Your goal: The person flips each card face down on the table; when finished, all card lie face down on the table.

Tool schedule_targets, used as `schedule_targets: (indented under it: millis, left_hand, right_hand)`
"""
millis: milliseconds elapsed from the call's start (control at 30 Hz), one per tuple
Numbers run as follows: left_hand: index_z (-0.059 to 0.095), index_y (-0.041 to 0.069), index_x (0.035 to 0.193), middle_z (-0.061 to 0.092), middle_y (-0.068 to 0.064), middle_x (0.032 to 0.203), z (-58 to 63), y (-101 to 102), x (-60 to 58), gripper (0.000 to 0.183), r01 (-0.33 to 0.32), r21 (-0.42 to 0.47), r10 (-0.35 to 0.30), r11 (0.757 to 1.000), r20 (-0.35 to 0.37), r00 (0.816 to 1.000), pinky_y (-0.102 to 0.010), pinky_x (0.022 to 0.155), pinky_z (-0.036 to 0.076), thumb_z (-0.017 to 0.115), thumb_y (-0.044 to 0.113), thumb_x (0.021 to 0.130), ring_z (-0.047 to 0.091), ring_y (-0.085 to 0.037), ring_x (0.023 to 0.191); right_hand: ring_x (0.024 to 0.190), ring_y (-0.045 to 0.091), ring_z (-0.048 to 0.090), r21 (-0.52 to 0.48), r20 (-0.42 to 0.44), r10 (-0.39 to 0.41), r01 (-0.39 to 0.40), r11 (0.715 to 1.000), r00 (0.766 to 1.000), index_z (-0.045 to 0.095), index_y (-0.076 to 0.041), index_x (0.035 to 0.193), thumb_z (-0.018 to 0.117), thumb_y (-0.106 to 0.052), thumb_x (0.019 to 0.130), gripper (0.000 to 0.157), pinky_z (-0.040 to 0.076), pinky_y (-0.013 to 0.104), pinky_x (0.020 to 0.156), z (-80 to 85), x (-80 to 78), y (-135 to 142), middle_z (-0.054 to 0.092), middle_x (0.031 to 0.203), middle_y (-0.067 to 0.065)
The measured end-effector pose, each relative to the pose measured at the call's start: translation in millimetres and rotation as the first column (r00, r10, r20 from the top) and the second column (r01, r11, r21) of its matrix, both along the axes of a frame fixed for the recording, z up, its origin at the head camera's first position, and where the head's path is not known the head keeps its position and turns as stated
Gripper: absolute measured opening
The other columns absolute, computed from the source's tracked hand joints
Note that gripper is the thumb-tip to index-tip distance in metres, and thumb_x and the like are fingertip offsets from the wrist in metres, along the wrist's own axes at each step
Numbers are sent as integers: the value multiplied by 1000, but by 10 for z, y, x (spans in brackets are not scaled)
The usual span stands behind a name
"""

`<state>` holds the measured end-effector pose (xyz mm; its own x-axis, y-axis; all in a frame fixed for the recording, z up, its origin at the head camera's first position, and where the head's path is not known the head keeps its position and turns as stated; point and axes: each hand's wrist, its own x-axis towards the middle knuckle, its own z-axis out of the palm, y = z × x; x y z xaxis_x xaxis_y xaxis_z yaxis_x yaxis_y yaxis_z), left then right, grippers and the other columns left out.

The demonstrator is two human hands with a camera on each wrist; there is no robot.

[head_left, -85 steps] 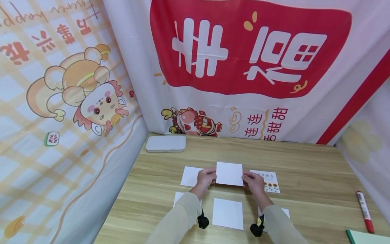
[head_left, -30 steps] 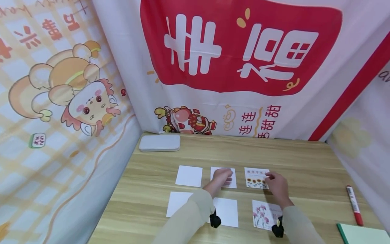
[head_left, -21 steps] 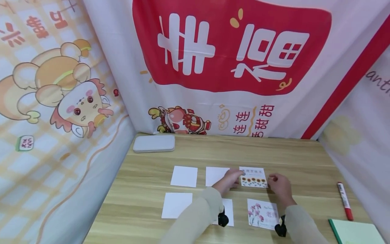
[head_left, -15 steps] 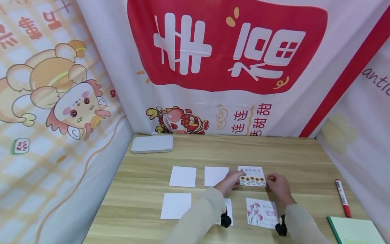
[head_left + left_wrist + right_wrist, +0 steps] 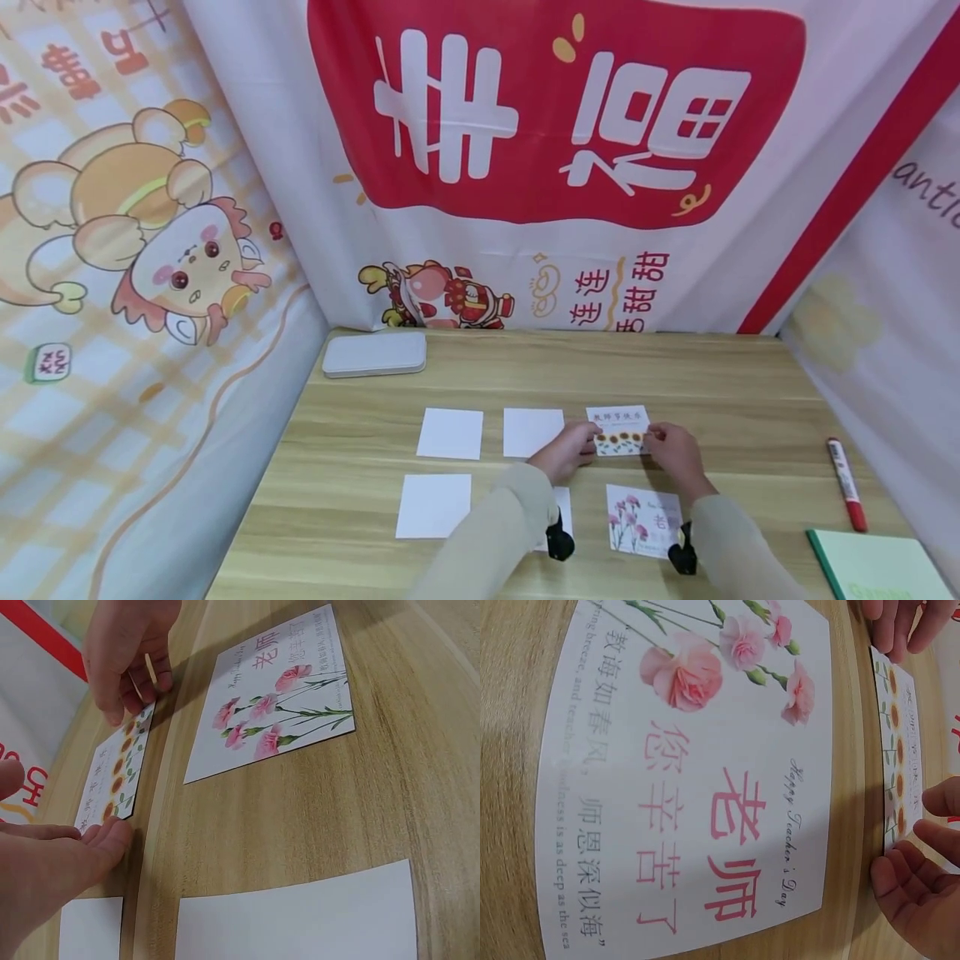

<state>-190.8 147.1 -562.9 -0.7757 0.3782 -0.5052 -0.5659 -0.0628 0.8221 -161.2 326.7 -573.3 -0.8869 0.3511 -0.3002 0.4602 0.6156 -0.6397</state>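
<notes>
A small printed card with a row of sunflowers lies at the back right of the card layout. My left hand is at its left edge; in the left wrist view its fingertips touch the card's end while the thumb stands apart. At the card's right edge, my right hand holds the corner with bent fingers. Below it lies a card with pink carnations, large in the right wrist view. White blank cards lie to the left: two at the back, one at the front left, and another partly under my left sleeve.
A white flat case sits at the table's back left. On the right are a red-and-white marker and a pale green notebook. Printed cloth walls stand at the back and both sides of the wooden table.
Both hands let go of a blank card, now in the back row, and moved right to the sunflower card. My right hand came left onto its edge. The head view turned rightward.
</notes>
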Motion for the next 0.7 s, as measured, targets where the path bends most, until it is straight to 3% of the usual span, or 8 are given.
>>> schedule_targets:
  millis: [200,300,567,700]
  left_hand:
    - [53,-8,112,61,-24,102,53,-21,47,30,-59,-26,59,998,-14,998,-36,79,49,46,0,84,59,-25,82]
    - [51,-7,119,62,-22,98,95,-23,33,37,-117,-14,116,993,-34,993,-34,74,49,48,-1,83,56,-18,73]
    - [56,-1,122,63,-21,97,202,1,-6,38,-144,-14,141,990,-110,984,-39,78,50,50,1,84,57,-21,76]
    - [56,-1,122,63,-17,97,256,-10,8,40,-159,6,159,987,-121,980,-31,68,50,50,0,82,56,-20,76]
  right_hand:
    - [79,25,55,55,-60,102,-99,994,993,56,5,116,58,-23,87,40,47,34,61,35,33,-53,60,97,18]
    - [81,27,56,29,-66,133,-132,991,989,55,5,117,56,-30,89,45,48,38,65,79,37,-91,60,100,21]
    - [99,36,53,-73,-85,152,-159,985,985,50,8,122,45,-36,95,52,47,46,80,172,24,-202,52,117,29]
    - [96,33,55,-160,-128,144,-163,974,981,49,9,123,43,-37,97,53,50,40,76,228,0,-278,53,115,30]
